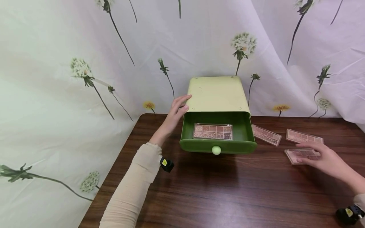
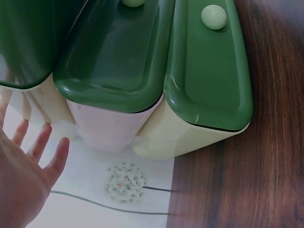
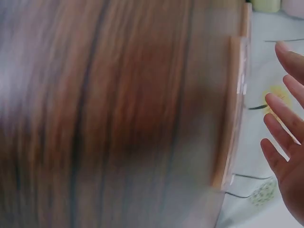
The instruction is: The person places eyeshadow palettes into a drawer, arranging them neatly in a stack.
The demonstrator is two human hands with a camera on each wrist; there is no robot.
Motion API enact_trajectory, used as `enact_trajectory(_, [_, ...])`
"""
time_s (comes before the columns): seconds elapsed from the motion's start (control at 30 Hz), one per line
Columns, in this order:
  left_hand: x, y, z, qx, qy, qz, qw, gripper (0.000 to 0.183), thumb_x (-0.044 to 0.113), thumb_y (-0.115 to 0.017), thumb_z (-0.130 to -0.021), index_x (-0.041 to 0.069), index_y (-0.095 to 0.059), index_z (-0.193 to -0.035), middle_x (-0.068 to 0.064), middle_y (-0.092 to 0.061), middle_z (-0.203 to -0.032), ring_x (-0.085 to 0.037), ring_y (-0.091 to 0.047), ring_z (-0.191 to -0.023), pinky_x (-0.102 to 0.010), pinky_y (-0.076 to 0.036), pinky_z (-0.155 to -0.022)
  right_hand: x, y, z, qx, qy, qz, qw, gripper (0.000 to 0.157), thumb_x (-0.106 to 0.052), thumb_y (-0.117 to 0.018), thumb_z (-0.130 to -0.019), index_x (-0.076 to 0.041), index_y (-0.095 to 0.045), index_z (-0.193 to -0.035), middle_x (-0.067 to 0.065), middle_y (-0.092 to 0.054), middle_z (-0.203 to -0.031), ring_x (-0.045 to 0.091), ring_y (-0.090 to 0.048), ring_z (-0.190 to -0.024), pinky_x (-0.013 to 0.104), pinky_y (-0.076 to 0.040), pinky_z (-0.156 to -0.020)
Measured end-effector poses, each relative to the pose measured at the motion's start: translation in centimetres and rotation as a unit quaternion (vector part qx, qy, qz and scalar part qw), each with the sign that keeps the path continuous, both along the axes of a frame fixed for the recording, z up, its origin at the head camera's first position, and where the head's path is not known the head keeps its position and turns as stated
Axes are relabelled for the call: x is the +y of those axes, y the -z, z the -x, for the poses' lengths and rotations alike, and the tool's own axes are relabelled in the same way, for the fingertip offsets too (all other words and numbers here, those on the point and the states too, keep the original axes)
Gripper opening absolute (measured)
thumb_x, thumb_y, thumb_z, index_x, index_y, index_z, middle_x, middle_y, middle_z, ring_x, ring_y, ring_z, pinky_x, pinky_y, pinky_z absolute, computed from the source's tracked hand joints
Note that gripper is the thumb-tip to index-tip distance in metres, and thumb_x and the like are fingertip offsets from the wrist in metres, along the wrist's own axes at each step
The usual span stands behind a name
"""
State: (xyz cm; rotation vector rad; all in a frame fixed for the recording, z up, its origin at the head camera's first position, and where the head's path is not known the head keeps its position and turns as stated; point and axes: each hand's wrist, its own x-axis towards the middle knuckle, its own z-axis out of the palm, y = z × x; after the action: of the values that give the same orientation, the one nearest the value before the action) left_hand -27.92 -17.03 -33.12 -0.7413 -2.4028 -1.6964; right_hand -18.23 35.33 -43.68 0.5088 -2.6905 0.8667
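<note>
A pale yellow drawer box (image 1: 218, 93) has its green top drawer (image 1: 196, 146) pulled out. Inside that drawer lies an eyeshadow palette (image 1: 213, 131) with lettering on its clear lid. My left hand (image 1: 174, 115) rests against the box's left side, fingers extended; in the left wrist view its fingers spread beside the box. Over at the right, my right hand (image 1: 325, 158) reaches over another palette (image 1: 293, 155), thumb at the near side and fingers at the far side. The right wrist view shows these fingers loosely straight, apart from the palette's edge (image 3: 230, 114).
Two more palettes lie on the wooden table (image 1: 199, 190): one (image 1: 266, 135) beside the box, one (image 1: 303, 136) farther right. Two closed green drawer fronts (image 2: 114, 61) show below the pulled-out one. A flower-print cloth (image 1: 128, 47) hangs behind.
</note>
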Motion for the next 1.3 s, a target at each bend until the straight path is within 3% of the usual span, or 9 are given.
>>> enact_trajectory(0.1, [0.0, 0.0, 0.0, 0.000, 0.000, 0.001, 1.0000, 0.054, 0.036, -0.043, -0.100, 0.020, -0.041, -0.152, -0.005, -0.022, -0.154, -0.026, -0.034, -0.128, -0.050, -0.035, -0.101, 0.6, 0.5, 0.6, 0.003, -0.020, 0.001, 1.000, 0.047, -0.008, -0.088, -0.070, -0.004, -0.069, -0.113, -0.039, -0.046, -0.114, -0.026, -0.031, -0.108, 0.001, -0.022, -0.085])
enact_trajectory(0.27, [0.0, 0.2, 0.0, -0.005, 0.002, -0.001, 1.0000, 0.056, 0.038, -0.043, -0.100, 0.020, -0.041, -0.153, -0.005, -0.021, -0.154, -0.026, -0.035, -0.127, -0.049, -0.036, -0.098, 1.3, 1.0, 1.0, -0.046, -0.013, -0.010, 0.999, 0.048, -0.012, -0.088, -0.072, -0.002, -0.068, -0.115, -0.019, -0.054, -0.114, -0.025, -0.031, -0.104, 0.003, -0.026, -0.079])
enact_trajectory(0.37, [0.0, 0.3, -0.1, -0.011, 0.003, -0.002, 0.9999, 0.056, 0.040, -0.043, -0.099, 0.021, -0.040, -0.153, -0.004, -0.020, -0.154, -0.025, -0.035, -0.127, -0.047, -0.037, -0.097, 1.5, 1.3, 1.2, -0.060, -0.021, -0.008, 0.998, 0.050, -0.014, -0.088, -0.072, 0.001, -0.067, -0.115, -0.018, -0.053, -0.114, -0.025, -0.030, -0.104, 0.003, -0.025, -0.080])
enact_trajectory(0.5, [0.0, 0.3, -0.2, -0.012, 0.004, -0.004, 0.9999, 0.057, 0.040, -0.043, -0.099, 0.022, -0.040, -0.153, -0.003, -0.019, -0.155, -0.024, -0.034, -0.127, -0.047, -0.036, -0.096, 1.6, 1.8, 1.6, -0.024, -0.066, 0.002, 0.998, 0.056, -0.008, -0.091, -0.063, 0.003, -0.066, -0.112, -0.028, -0.049, -0.115, -0.024, -0.031, -0.108, 0.001, -0.022, -0.085])
enact_trajectory(0.63, [0.0, 0.2, -0.1, -0.010, 0.005, -0.007, 0.9999, 0.056, 0.038, -0.042, -0.100, 0.022, -0.039, -0.153, -0.003, -0.019, -0.155, -0.024, -0.034, -0.128, -0.047, -0.036, -0.097, 1.7, 2.1, 1.8, 0.011, -0.080, -0.026, 0.996, 0.061, -0.008, -0.094, -0.055, 0.000, -0.067, -0.109, -0.009, -0.061, -0.115, -0.020, -0.033, -0.110, 0.000, -0.020, -0.087])
enact_trajectory(0.77, [-0.1, 0.1, -0.1, -0.009, 0.006, -0.011, 0.9999, 0.055, 0.036, -0.042, -0.101, 0.021, -0.040, -0.153, -0.004, -0.019, -0.155, -0.025, -0.033, -0.128, -0.047, -0.035, -0.098, 1.5, 2.1, 1.9, -0.008, -0.063, -0.051, 0.997, 0.062, -0.011, -0.094, -0.056, 0.000, -0.066, -0.111, 0.026, -0.060, -0.115, 0.009, -0.047, -0.113, 0.007, -0.023, -0.090])
enact_trajectory(0.87, [0.0, 0.1, -0.1, -0.007, 0.004, -0.011, 0.9999, 0.055, 0.036, -0.042, -0.100, 0.020, -0.040, -0.153, -0.004, -0.018, -0.155, -0.025, -0.033, -0.128, -0.047, -0.035, -0.097, 1.4, 2.0, 2.0, -0.024, -0.059, -0.060, 0.996, 0.062, -0.013, -0.094, -0.058, 0.000, -0.066, -0.112, 0.033, -0.057, -0.117, 0.036, -0.049, -0.108, 0.011, -0.024, -0.089])
enact_trajectory(1.1, [0.0, 0.1, 0.0, -0.005, 0.007, -0.004, 1.0000, 0.056, 0.039, -0.042, -0.100, 0.021, -0.039, -0.153, -0.004, -0.018, -0.156, -0.026, -0.034, -0.128, -0.047, -0.036, -0.097, 1.5, 1.6, 2.0, 0.003, -0.054, -0.073, 0.996, 0.060, -0.016, -0.095, -0.055, -0.001, -0.069, -0.107, 0.026, -0.065, -0.110, -0.007, -0.040, -0.105, 0.005, -0.024, -0.082])
enact_trajectory(1.3, [-0.1, 0.2, -0.2, -0.013, 0.006, -0.005, 0.9999, 0.055, 0.038, -0.042, -0.101, 0.023, -0.039, -0.153, -0.003, -0.018, -0.155, -0.025, -0.033, -0.129, -0.048, -0.035, -0.098, 0.9, 0.6, 1.7, -0.059, -0.025, -0.064, 0.996, 0.058, -0.022, -0.092, -0.066, 0.001, -0.068, -0.114, 0.024, -0.065, -0.111, -0.008, -0.043, -0.100, 0.017, -0.035, -0.075])
